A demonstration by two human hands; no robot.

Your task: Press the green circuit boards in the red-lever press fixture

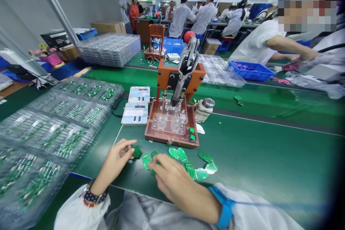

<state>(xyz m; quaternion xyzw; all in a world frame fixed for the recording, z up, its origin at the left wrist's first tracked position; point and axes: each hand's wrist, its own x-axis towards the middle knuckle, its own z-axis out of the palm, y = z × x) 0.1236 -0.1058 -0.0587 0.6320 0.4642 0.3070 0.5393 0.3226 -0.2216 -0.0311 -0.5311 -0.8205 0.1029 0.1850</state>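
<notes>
Several small green circuit boards (188, 161) lie loose on the green mat in front of a brown press fixture (172, 122) with a red-knobbed lever (188, 37). My left hand (118, 160) is curled, its fingertips pinched on one green board (136, 152) at the left end of the group. My right hand (175, 181) rests over the boards, fingers bent down onto one (147, 161) beneath them. A watch is on my left wrist and a blue strap on my right wrist.
Clear plastic trays (54, 125) full of green boards are stacked at my left. Two small meters (136, 109) and a little tin (205, 109) flank the fixture. A co-worker's arm (291, 48) reaches over a blue bin (250, 70) across the belt. More people work at the back.
</notes>
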